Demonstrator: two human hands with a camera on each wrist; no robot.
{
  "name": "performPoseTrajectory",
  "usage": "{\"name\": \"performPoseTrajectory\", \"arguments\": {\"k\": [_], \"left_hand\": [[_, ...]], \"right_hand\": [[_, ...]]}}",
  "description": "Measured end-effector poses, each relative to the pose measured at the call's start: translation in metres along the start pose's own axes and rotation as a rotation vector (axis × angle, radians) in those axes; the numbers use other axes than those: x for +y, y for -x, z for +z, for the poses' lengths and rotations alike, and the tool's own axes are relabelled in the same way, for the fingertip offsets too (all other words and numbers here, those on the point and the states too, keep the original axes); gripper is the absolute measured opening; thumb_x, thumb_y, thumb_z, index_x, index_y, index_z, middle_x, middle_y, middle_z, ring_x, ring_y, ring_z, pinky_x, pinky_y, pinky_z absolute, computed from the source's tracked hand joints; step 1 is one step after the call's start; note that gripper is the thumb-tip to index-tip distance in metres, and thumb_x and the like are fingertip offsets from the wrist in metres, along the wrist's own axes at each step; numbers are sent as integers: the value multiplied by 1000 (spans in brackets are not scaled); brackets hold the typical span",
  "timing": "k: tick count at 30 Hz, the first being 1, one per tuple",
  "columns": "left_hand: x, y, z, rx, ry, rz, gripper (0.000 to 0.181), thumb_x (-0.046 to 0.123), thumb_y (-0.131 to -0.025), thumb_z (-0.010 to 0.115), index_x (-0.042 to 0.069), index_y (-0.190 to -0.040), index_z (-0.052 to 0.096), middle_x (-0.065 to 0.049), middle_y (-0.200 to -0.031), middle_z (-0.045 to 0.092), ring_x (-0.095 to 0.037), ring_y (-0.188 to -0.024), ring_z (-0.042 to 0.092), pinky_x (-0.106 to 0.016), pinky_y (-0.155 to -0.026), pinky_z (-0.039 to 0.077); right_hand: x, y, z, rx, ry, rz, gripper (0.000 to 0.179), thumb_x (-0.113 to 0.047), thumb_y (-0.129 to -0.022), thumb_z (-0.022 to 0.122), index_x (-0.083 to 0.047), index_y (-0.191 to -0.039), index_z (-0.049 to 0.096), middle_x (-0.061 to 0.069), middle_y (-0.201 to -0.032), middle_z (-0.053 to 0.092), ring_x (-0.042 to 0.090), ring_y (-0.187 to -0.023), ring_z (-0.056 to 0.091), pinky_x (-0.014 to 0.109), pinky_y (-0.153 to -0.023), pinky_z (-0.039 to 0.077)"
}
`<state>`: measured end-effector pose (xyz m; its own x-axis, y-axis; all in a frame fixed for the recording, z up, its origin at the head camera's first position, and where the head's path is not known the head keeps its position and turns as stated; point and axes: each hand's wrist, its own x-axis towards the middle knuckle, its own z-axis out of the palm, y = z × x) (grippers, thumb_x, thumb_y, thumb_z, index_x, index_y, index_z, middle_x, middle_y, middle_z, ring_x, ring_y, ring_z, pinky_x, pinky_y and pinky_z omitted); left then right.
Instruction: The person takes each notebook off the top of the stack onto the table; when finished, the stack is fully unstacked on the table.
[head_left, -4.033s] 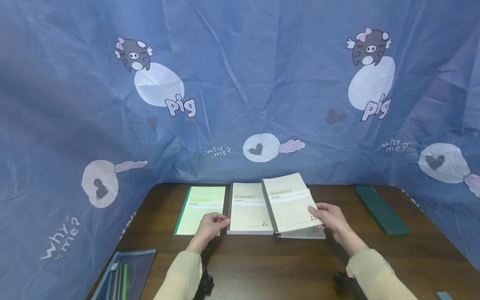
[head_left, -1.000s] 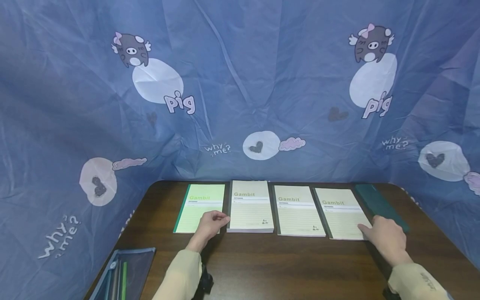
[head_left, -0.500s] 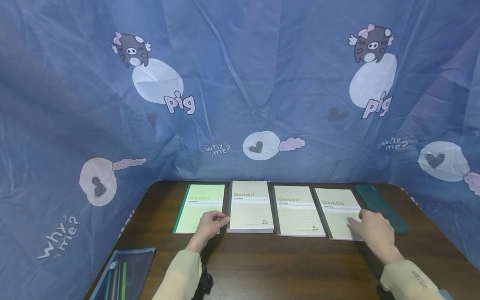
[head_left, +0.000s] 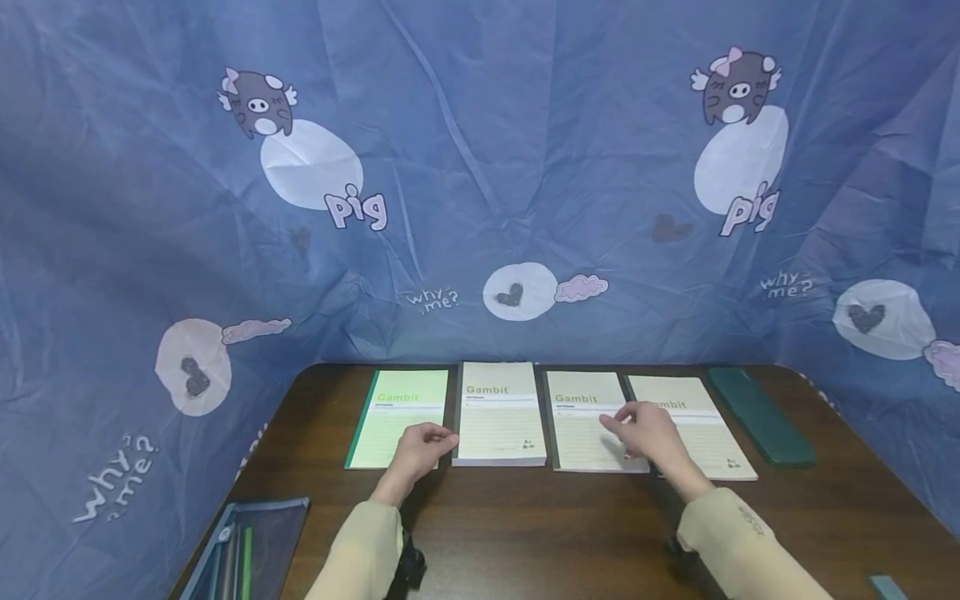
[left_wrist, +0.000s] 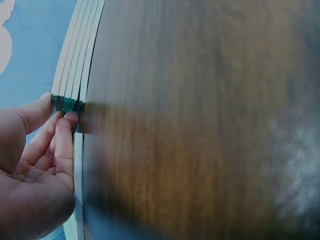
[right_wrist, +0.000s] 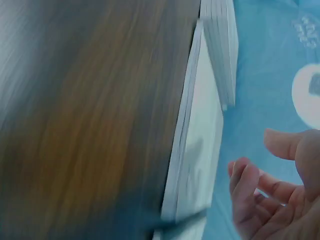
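Note:
Four... Several Gambit notebooks lie in a row in the head view. My left hand is at the lower left corner of a thick notebook stack; in the left wrist view its thumb and bent fingers pinch the spines of the stack. Left of it lies a green-spined notebook, partly behind that hand. My right hand hovers over the right part of a third notebook, thumb and fingers apart, holding nothing. The right wrist view shows this hand beside the pile edges. A fourth notebook lies to its right.
A dark green case lies at the back right of the wooden table. At the front left is a blue-edged mesh pouch with pens inside. A small blue object shows at the lower right edge. Patterned blue cloth hangs behind.
The notebook my right hand held up four seconds ago now lies at the right of the row. That hand has moved left, over the third notebook. My left hand has stayed put.

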<state>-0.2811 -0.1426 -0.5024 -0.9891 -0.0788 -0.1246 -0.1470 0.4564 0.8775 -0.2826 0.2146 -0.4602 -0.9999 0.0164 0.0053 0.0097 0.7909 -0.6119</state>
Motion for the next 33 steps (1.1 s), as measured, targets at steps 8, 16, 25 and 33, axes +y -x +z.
{"name": "performPoseTrajectory", "arguments": {"k": [8, 16, 25, 33], "left_hand": [[-1, 0, -1, 4, 5, 5, 27, 20, -92, 73, -2, -108, 70, -11, -99, 68, -25, -91, 61, -42, -80, 51], [1, 0, -1, 11, 5, 0, 28, 20, -92, 73, -2, -108, 70, -11, -100, 69, -25, -91, 62, -42, -81, 51], [1, -1, -1, 14, 11, -3, 28, 20, -91, 73, -2, -108, 70, -11, -99, 69, -25, -92, 62, -42, -82, 51], [1, -1, -1, 14, 5, -12, 28, 20, -92, 72, -2, -109, 70, -11, -100, 69, -25, -92, 62, -42, -81, 51]], "right_hand": [[-34, -13, 43, -39, -135, 15, 44, -35, -95, 67, 8, -106, 66, 7, -68, 65, 15, -53, 64, 29, -53, 52], [-58, -15, 75, -29, -214, -19, 42, -34, -93, 69, 7, -105, 68, 6, -61, 62, 16, -49, 60, 28, -48, 48], [-66, -12, 94, -31, -170, -71, 38, -38, -92, 70, -1, -85, 70, 2, -56, 60, 15, -48, 61, 30, -46, 52], [-68, -15, 100, 8, -72, -49, 40, -40, -87, 76, -2, -83, 68, 1, -54, 58, 15, -46, 57, 29, -45, 46]]}}
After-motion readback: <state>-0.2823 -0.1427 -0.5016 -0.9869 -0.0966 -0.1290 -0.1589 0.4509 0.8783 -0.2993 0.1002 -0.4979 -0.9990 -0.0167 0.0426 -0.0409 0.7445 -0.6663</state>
